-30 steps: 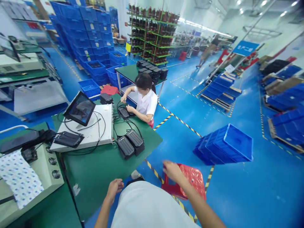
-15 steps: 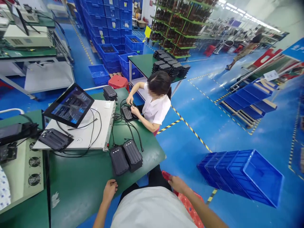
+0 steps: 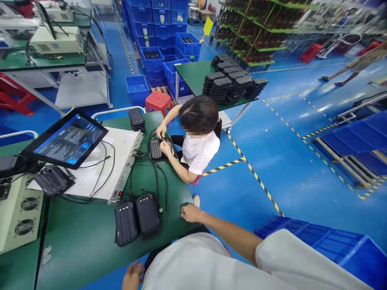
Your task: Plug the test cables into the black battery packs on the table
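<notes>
My right hand (image 3: 191, 212) is at the right edge of the green table (image 3: 87, 237), its fingers curled in; whatever they may hold is hidden. Below the table's front edge, close to my body, my left hand (image 3: 133, 274) has loosely bent fingers and nothing visible in it. Two stacks of black ribbed devices, a left one (image 3: 125, 223) and a right one (image 3: 148, 214), lie side by side on the table. Black cables (image 3: 157, 171) run from a white metal unit (image 3: 121, 161) towards them. A tablet screen (image 3: 67, 139) stands tilted on that unit.
Across the table a seated person (image 3: 199, 149) handles a black device (image 3: 156, 149) and cables. Blue crates (image 3: 338, 245) stand on the floor at the lower right. Behind are a red stool (image 3: 158, 100), a second green table (image 3: 193, 76) with device stacks, and piled blue bins.
The view has shifted. My right hand has moved from beside the red seat, where it held a red object, to the table's edge. My left hand now sits lower, off the table.
</notes>
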Available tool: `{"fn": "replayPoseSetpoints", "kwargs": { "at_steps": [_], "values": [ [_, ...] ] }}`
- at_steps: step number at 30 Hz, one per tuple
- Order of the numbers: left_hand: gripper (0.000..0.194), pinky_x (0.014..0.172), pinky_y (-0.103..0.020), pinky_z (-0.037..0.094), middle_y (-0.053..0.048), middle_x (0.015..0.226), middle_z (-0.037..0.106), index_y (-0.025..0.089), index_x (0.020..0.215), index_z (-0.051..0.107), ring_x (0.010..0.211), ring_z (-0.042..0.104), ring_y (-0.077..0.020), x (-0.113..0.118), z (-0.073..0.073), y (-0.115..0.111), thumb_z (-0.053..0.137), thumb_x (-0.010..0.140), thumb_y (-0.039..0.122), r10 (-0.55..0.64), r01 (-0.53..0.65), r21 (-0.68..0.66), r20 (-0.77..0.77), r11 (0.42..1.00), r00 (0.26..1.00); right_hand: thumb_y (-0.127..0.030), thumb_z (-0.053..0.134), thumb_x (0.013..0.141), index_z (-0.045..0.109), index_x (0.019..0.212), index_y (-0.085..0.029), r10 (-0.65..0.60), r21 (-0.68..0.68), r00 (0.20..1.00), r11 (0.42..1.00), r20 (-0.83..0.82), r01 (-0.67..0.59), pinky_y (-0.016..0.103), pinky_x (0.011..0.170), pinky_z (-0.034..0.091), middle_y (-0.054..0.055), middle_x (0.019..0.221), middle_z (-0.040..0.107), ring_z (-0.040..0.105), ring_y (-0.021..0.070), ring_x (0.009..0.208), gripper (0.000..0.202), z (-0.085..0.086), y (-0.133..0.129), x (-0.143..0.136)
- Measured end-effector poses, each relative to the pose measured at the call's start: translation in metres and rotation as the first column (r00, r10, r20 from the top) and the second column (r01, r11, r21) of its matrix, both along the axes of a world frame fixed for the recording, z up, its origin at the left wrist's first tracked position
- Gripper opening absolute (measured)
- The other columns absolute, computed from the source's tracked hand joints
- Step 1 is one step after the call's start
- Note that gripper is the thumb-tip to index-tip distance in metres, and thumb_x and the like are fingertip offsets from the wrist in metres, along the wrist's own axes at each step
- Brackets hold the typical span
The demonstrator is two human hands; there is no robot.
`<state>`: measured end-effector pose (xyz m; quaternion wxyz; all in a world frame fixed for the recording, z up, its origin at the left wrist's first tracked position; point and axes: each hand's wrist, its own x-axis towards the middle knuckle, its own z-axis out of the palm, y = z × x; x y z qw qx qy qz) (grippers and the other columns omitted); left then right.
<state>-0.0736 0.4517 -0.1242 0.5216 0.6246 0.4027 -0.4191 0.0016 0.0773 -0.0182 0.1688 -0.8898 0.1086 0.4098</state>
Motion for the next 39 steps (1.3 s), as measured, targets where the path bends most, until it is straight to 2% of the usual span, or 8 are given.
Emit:
{"fn": "replayPoseSetpoints", "kwargs": {
  "at_steps": [4,9,12,15,18,26,32,39],
  "values": [
    [0.045,0.088,-0.045,0.064,-0.013,0.107,0.076,0.027,0.105,0.056,0.118,0.073,-0.0384,0.002,0.022,-0.003,0.065,0.065,0.046,0.025,-0.029,0.075,0.054,0.997,0.998,-0.030,0.058,0.095,0.074,0.117,-0.012,0.114,0.007,0.994,0.994,-0.003,-0.114,0.037,0.085,0.055,0.020,0.120,0.075,0.074,0.0326,0.106,0.032,-0.004,-0.002,0.000],
    [0.050,0.094,-0.049,0.063,-0.014,0.109,0.071,0.023,0.114,0.051,0.119,0.071,-0.0398,0.034,0.037,0.022,0.067,0.070,0.040,0.014,-0.037,0.159,0.140,0.987,0.990,-0.029,0.062,0.095,0.071,0.122,-0.010,0.196,-0.018,0.980,0.980,0.025,-0.196,0.044,0.093,0.058,0.025,0.124,0.073,0.072,0.0377,0.117,0.035,0.001,0.005,-0.004],
    [0.056,0.097,-0.052,0.062,-0.012,0.116,0.068,0.022,0.123,0.050,0.113,0.072,-0.0377,0.060,0.044,0.033,0.069,0.074,0.042,-0.029,-0.006,0.183,0.188,0.983,0.982,-0.033,0.057,0.100,0.076,0.107,-0.009,0.114,-0.009,0.979,0.993,-0.169,-0.117,0.040,0.086,0.062,0.021,0.100,0.080,0.080,0.0324,0.097,0.032,0.001,0.011,-0.002],
    [0.057,0.097,-0.052,0.062,-0.010,0.116,0.066,0.021,0.126,0.051,0.102,0.074,-0.0323,0.083,0.050,0.034,0.067,0.078,0.046,-0.051,-0.002,0.200,0.260,0.980,0.964,-0.045,0.048,0.106,0.076,0.077,-0.013,-0.034,0.099,0.928,0.992,-0.371,0.076,0.030,0.066,0.062,0.014,0.075,0.080,0.079,0.0241,0.069,0.052,-0.004,0.012,-0.004],
    [0.055,0.094,-0.051,0.062,-0.010,0.111,0.064,0.018,0.125,0.052,0.098,0.072,-0.0309,0.100,0.051,0.029,0.065,0.079,0.046,-0.124,0.038,0.253,0.336,0.967,0.934,-0.064,0.040,0.106,0.074,0.070,-0.015,-0.230,0.152,0.881,0.937,-0.414,0.316,0.026,0.054,0.059,0.014,0.076,0.080,0.078,0.0219,0.064,0.070,-0.011,0.010,-0.010],
    [0.047,0.102,-0.054,0.056,-0.014,0.115,0.062,0.013,0.128,0.057,0.104,0.066,-0.0312,0.113,0.046,0.017,0.056,0.091,0.041,-0.482,0.214,0.499,0.504,0.840,0.716,-0.081,0.013,0.102,0.073,0.064,-0.015,-0.465,0.072,0.815,0.853,-0.345,0.517,0.034,0.054,0.062,0.021,0.068,0.076,0.073,0.0235,0.052,0.097,-0.034,0.010,-0.016],
    [0.046,0.112,-0.060,0.045,-0.023,0.134,0.056,0.010,0.139,0.058,0.130,0.052,-0.0387,0.123,0.083,0.000,0.055,0.097,0.029,-0.724,0.277,0.698,0.493,0.660,0.483,-0.079,0.008,0.103,0.071,0.067,-0.011,-0.492,0.058,0.741,0.815,-0.456,0.576,0.025,0.051,0.059,0.018,0.059,0.072,0.070,0.0186,0.048,0.099,-0.039,0.009,-0.020],
    [0.048,0.106,-0.055,0.047,-0.021,0.136,0.050,0.016,0.147,0.061,0.125,0.050,-0.0361,0.139,0.104,-0.010,0.052,0.100,0.022,-0.781,0.358,0.697,0.509,0.621,0.362,-0.079,0.015,0.103,0.072,0.066,-0.012,-0.526,-0.008,0.756,0.823,-0.391,0.568,0.028,0.049,0.058,0.021,0.064,0.073,0.070,0.0205,0.047,0.096,-0.038,0.015,-0.017]
  ]
}}
